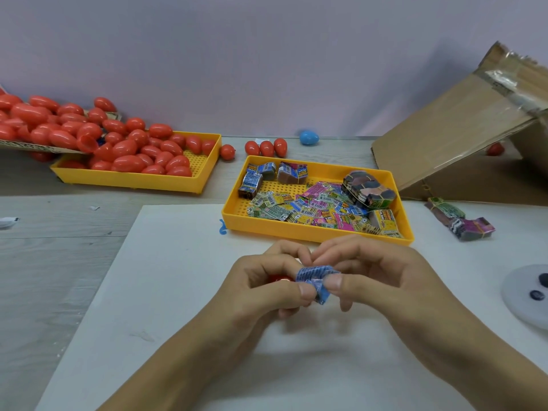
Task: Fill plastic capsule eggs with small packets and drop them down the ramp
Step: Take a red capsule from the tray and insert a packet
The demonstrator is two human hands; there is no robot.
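1. Two hands are meeting over the white sheet (pixel 166 292) on the counter (pixel 59 221): the left hand (pixel 261 286) is curling round a red capsule egg (pixel 280 278), mostly hidden, and both are pinching a blue packet (pixel 315 281).
2. The right hand (pixel 382 280) is gripping the packet's right edge; its print is too blurred to read.
3. The packet is lying roughly left to right, crumpled.
4. Behind, a yellow tray (pixel 296 229) is holding loose packets (pixel 314 207), their lettering illegible.
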